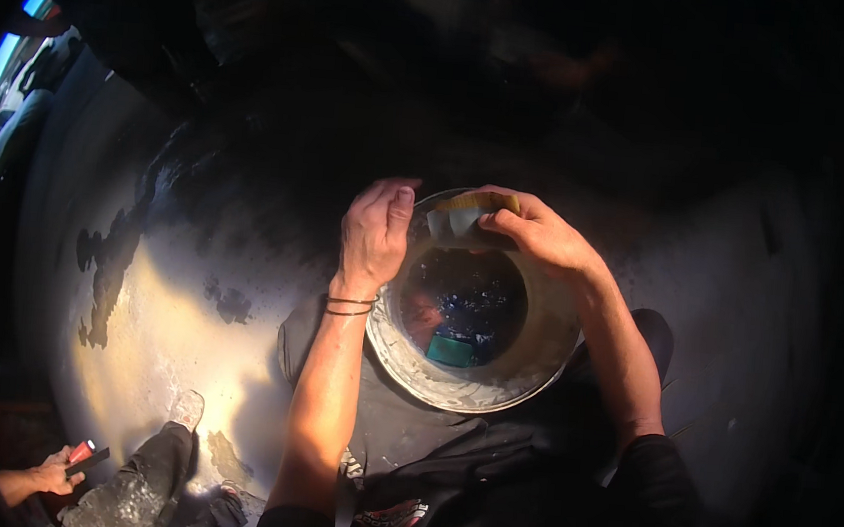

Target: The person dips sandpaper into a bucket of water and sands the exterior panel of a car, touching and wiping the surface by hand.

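1. A round, pale bucket with a white-smeared rim (405, 356) sits just in front of the person, between the two forearms. The view looks straight down into its mouth, so it stands upright and opens upward.
2. Inside, the bucket is dark and glossy, apparently holding dark liquid. A small teal rectangular object (450, 350) lies low in it, toward the near side.
3. At the far rim is a yellow-backed sponge with a grey face (464, 212). Its long axis runs roughly left to right, tilted slightly up toward the right, with the yellow edge on the far side.
4. The right hand (538, 233) reaches over the far rim, its fingers closed on the sponge's right end.
5. The left hand (375, 230) is at the bucket's left far rim, fingers curled loosely together and thumb alongside. Whether it grips the rim or only rests there cannot be told. Two thin dark bands (349, 305) circle that wrist.
6. Beneath lies a grey floor with dark patches (163, 283), brightly lit on the left.
7. At lower left, another person's hand (53, 477) holds a small red and black object (82, 455), well apart from the bucket.
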{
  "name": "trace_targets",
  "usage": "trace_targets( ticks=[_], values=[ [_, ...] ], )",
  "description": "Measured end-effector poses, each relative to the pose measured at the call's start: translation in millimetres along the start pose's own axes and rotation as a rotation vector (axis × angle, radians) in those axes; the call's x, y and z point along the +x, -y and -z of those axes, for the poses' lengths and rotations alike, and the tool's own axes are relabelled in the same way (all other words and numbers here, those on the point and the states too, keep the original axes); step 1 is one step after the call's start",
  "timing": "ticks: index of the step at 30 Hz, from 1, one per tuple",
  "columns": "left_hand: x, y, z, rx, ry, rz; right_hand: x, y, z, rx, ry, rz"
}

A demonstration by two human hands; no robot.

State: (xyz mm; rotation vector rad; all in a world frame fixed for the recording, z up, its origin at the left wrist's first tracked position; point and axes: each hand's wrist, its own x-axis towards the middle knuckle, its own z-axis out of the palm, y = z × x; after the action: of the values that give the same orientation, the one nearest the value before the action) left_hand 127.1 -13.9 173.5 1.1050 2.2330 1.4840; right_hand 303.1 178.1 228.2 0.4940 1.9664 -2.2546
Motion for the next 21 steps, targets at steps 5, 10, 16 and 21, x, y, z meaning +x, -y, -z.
trace_targets(
  ticks=[5, 10, 16, 21],
  values=[
    [-34.4, -23.8, -0.5, -0.032, -0.023, -0.306, -32.3, -28.7, -22.0, 0.221, -0.141, 0.132],
    [-52.0, -35.5, -34.2, -0.155, 0.097, -0.228, -58.1, -28.3, -22.4, 0.213, -0.23, 0.149],
    [-52.9, -36.7, -50.6, -0.553, 0.017, 0.085, -69.3, -41.4, -9.2, -0.054, -0.436, 0.202],
    [-54.2, -32.0, -58.4, -0.554, -0.018, 0.095, -70.4, -34.3, -10.1, -0.088, -0.54, 0.151]
  ],
)
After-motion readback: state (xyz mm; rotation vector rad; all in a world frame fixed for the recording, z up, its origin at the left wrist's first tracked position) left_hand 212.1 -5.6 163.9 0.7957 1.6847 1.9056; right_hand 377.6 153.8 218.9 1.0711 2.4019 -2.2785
